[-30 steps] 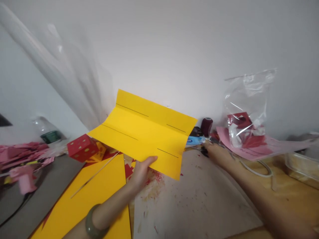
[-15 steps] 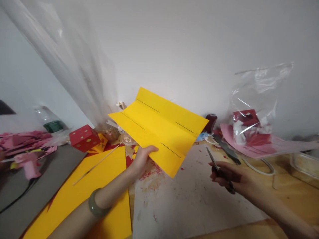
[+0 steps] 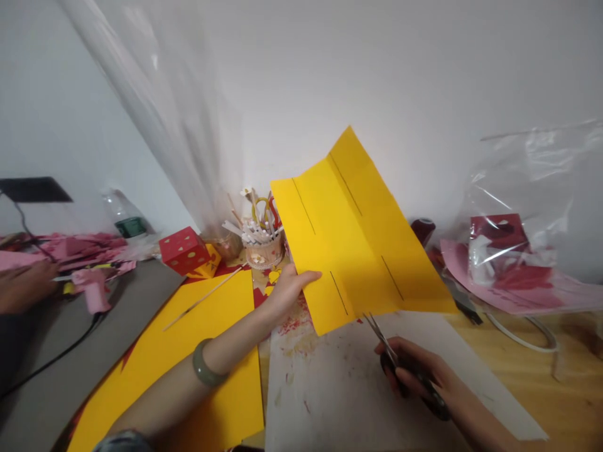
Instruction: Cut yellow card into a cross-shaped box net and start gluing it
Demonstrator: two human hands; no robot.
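Left hand (image 3: 286, 290): pinching the left edge of the creased yellow sheet (image 3: 353, 235), thumb on the face marked with black lines. Right hand (image 3: 426, 370): closed around the handles of the scissors (image 3: 391, 353), lower right; blades point up at the sheet's lower edge, contact cannot be told. Hands well apart; sheet raised above the pale mat (image 3: 325, 389) on the wooden surface (image 3: 577, 364). Past the left hand: round holder (image 3: 264, 254), then red box (image 3: 183, 251) further left.
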